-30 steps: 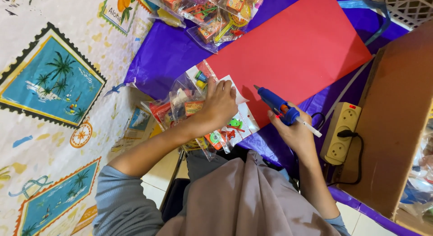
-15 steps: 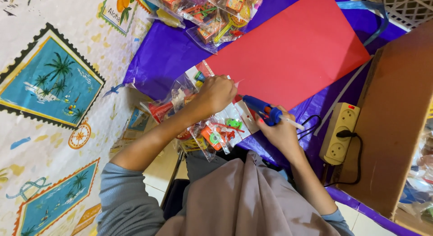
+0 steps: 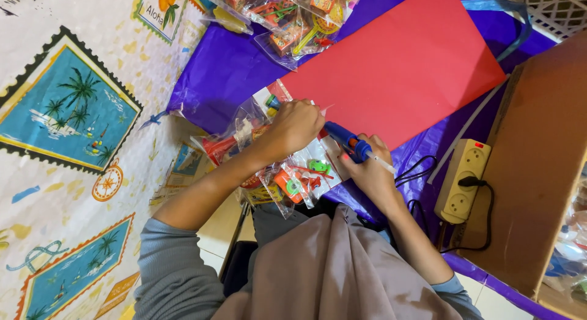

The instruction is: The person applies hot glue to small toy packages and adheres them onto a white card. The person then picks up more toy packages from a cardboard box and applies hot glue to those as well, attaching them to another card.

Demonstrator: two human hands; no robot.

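Observation:
My right hand (image 3: 367,170) grips a blue glue gun (image 3: 347,139) whose nozzle points at the near corner of a large red paper sheet (image 3: 397,63). A white glue stick pokes out of the gun's back end. My left hand (image 3: 296,125) presses down on a clear plastic toy packet (image 3: 302,176) at that same corner of the red sheet, fingers bent over it. More clear packets of small colourful toys lie under and beside my left wrist.
A purple plastic sheet (image 3: 226,69) covers the floor under the red paper. Another heap of toy packets (image 3: 287,17) lies at the top. A cream power strip (image 3: 463,180) with a black plug sits right, beside a brown cardboard box (image 3: 538,161). A patterned mat (image 3: 67,112) lies left.
My right hand has brought the glue gun leftward and down to the corner of the red sheet, close to my left hand. My left hand has shifted slightly up onto that corner.

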